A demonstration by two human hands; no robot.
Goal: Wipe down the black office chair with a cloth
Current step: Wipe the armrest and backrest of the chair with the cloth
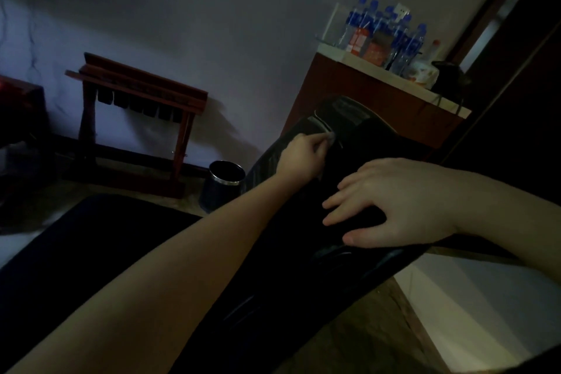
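chair: black office chair [303,267], fills the centre of the view. Long axis runs from near lower left to far upper right. Light is dim, so cannot tell seat from back.
floor cover: dark mat [91,237] on the floor, left of the chair.
cabinet: wooden cabinet [364,112] with a pale tabletop [364,65], just behind the chair's far end.
rack: wooden folding rack [136,94] against the wall, well apart to the left.
right hand: right hand [391,203] lies flat on the chair's near-middle surface, fingers straight and spread, holding nothing. Judged to be steadying the chair.
left hand: left hand [300,158] reaches to the chair's far end, fingers curled narrow, pinching the cloth.
bin: dark waste bin [226,184] on the floor, near the chair's left edge, not touching it as far as visible.
bottles: water bottles [394,30] clustered at the tabletop's back edge, clear of the work.
cloth: small pale cloth [329,137], at the left fingertips, pressed on the chair's far end.
key relation: the cloth is at the far end, so most of the chair lies back toward the body along the long axis. A stroke that way would meet the right hand first.
obstruction: the right hand is the only thing in the path. It would likely need to shift aside.
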